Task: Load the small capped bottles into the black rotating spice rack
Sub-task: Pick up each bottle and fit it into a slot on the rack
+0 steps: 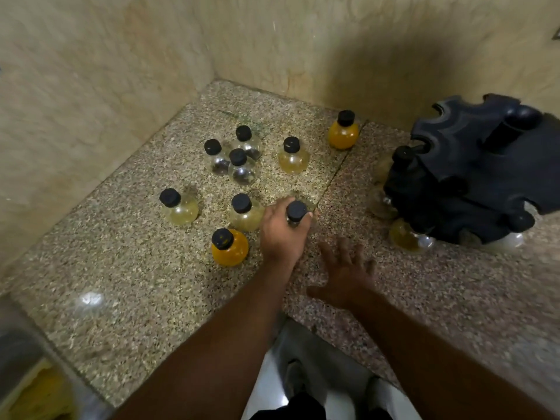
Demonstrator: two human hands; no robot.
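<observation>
Several small round bottles with black caps stand on the speckled stone counter (151, 283). My left hand (280, 233) grips one bottle (296, 211) by its neck, just below the cap. Beside it stand a pale yellow bottle (244, 212) and an orange bottle (228, 247). My right hand (348, 268) hovers with fingers spread and holds nothing, between the loose bottles and the black rotating spice rack (472, 177) at the right. The rack carries several bottles in its lower slots, among them a yellowish one (406, 236).
Three clear bottles (239, 160) cluster near the corner. A pale yellow bottle (292, 156), an orange bottle (343, 130) and another pale one (178, 206) stand apart. Beige walls close the back and left. The counter's front edge lies near my body.
</observation>
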